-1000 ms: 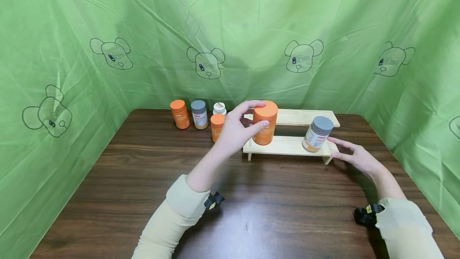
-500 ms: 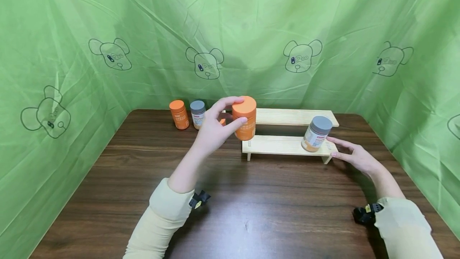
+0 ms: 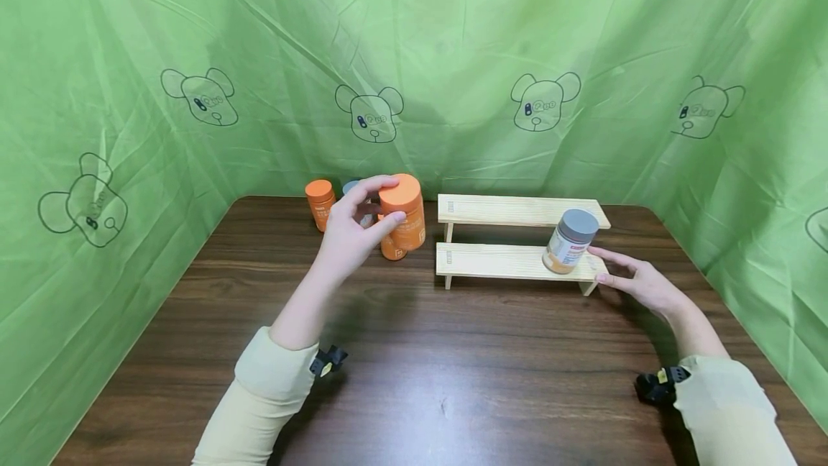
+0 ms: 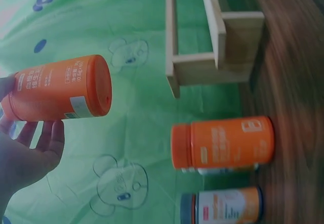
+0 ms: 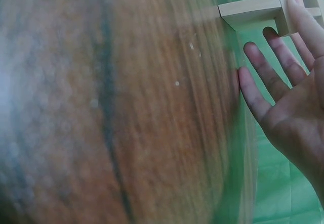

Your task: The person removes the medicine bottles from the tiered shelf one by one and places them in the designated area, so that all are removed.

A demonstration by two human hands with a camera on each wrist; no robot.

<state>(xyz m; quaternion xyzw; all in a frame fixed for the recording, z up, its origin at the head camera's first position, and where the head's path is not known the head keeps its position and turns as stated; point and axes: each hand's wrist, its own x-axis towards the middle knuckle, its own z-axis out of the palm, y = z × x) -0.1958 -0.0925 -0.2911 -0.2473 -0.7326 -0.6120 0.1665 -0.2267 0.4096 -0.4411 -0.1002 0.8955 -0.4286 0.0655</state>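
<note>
My left hand [image 3: 349, 239] grips a large orange supplement bottle [image 3: 410, 225] by its upper part, thumb in front and fingers around the back. In the left wrist view this bottle [image 4: 58, 90] is raised off the table, its base facing the wooden stand. Behind it in the head view, a smaller orange bottle [image 3: 392, 252] is mostly covered. A grey-lidded bottle [image 3: 569, 243] stands on the lower step of the two-step wooden stand [image 3: 494, 261], near its right end. There my right hand [image 3: 650, 288] touches the stand's end with thumb and index finger, the other fingers extended.
At the back left stand another orange bottle [image 3: 320, 206] and a grey-lidded bottle [image 4: 230, 206], the latter largely behind my left hand in the head view. A green curtain [image 3: 453, 128] surrounds the dark wood table [image 3: 453, 365] at the back and sides.
My left hand has carried the large orange bottle from over the stand's left end leftward to in front of the smaller orange bottle. The right hand and the stand have stayed put.
</note>
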